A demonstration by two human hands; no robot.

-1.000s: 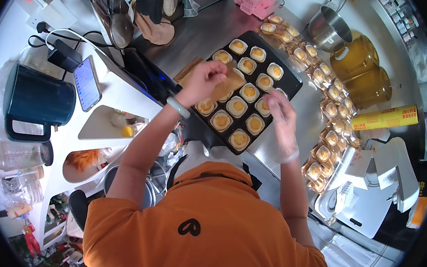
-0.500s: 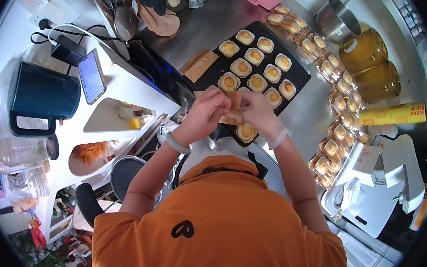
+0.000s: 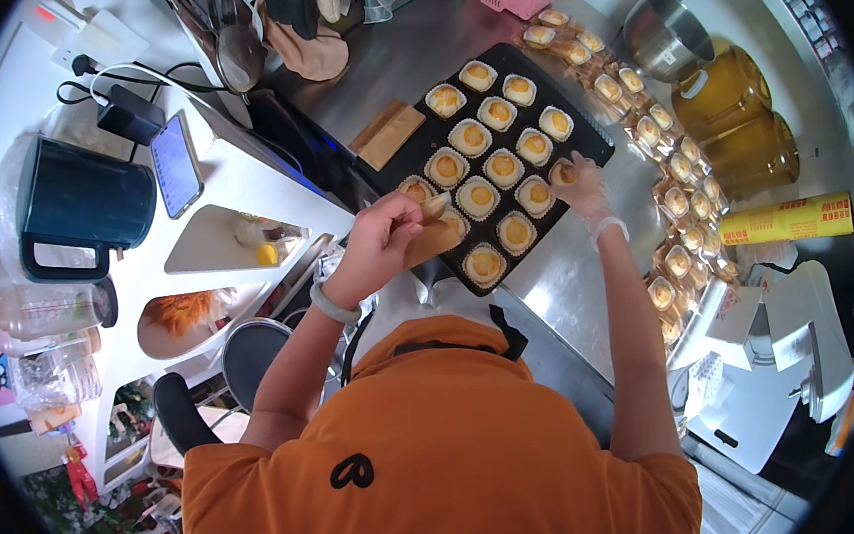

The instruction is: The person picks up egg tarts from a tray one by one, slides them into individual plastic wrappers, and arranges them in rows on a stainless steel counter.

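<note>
My left hand [image 3: 381, 243] is bare and pinches a small brown paper bag [image 3: 431, 244] over the tray's near left edge. My right hand [image 3: 588, 192], in a clear plastic glove, has its fingers around a small cake [image 3: 562, 172] at the right side of the black baking tray [image 3: 593, 143]. Rows of round yellow-topped cakes in white fluted paper cups fill the tray, such as one cake [image 3: 478, 197] in the middle. The bag partly covers cakes beneath it.
Flat brown paper bags [image 3: 392, 134] lie at the tray's left corner. Several bagged cakes [image 3: 676, 200] line the counter on the right. Beyond them are a metal pot [image 3: 668, 37], a yellow roll [image 3: 786, 220] and a white machine [image 3: 804, 338]. A phone [image 3: 176, 164] rests on the left shelf.
My hands were together at the paper bag. The right hand has moved away to the right, onto a cake, while the left has shifted slightly left with the bag.
</note>
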